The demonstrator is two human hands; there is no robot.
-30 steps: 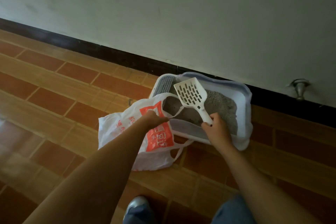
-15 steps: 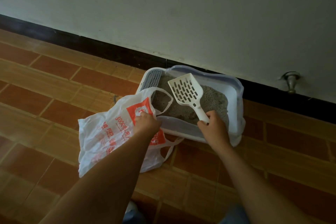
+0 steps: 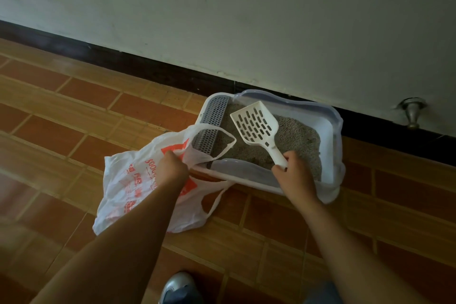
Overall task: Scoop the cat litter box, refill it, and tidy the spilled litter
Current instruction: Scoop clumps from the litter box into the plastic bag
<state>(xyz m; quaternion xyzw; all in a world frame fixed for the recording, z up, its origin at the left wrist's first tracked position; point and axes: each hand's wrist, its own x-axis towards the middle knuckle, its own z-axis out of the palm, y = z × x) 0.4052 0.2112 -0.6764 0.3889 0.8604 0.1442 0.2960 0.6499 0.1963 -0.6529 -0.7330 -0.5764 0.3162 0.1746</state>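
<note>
A white litter box [image 3: 330,126] with a pale blue rim stands on the floor against the wall, and grey litter [image 3: 293,136] fills it. My right hand [image 3: 293,175] grips the handle of a white slotted scoop [image 3: 256,123]. The scoop's blade is raised above the litter with nothing in it. My left hand [image 3: 171,168] holds the top edge of a white plastic bag [image 3: 133,180] with red print. The bag lies on the floor at the box's left front corner. One bag handle loops over the box's grey grated step [image 3: 214,118].
The floor is red and tan tile [image 3: 74,118] with a black skirting board [image 3: 148,69] under a pale wall. A metal door stop [image 3: 412,116] sticks out of the wall to the right of the box. My shoe [image 3: 179,289] shows at the bottom edge.
My left hand has drawn the bag down and to the left, off the box's opening. The scoop stays raised over the litter in my right hand.
</note>
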